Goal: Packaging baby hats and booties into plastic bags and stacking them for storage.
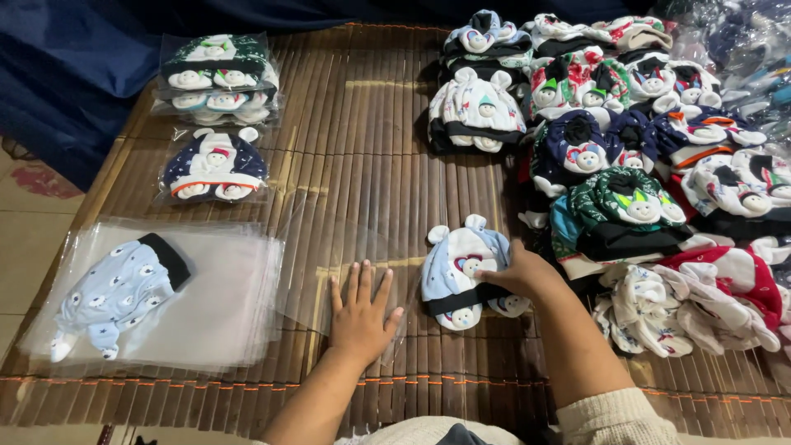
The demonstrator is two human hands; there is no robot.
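My left hand point(360, 311) lies flat, fingers spread, on a clear plastic bag point(346, 247) spread over the brown bamboo mat point(371, 124). My right hand point(521, 272) grips the right side of a small stack of light blue and white baby hats point(458, 276) with a black band, lying on the mat just right of the bag. The hats have little round ears and a stitched face patch.
A heap of patterned baby hats point(626, 156) fills the right side. At the left lie a pile of clear bags point(156, 297) with a pale blue garment point(111, 301) on it, a bagged dark hat set point(214, 169), and stacked bagged sets point(218, 78). Blue cloth point(74, 58) borders the back.
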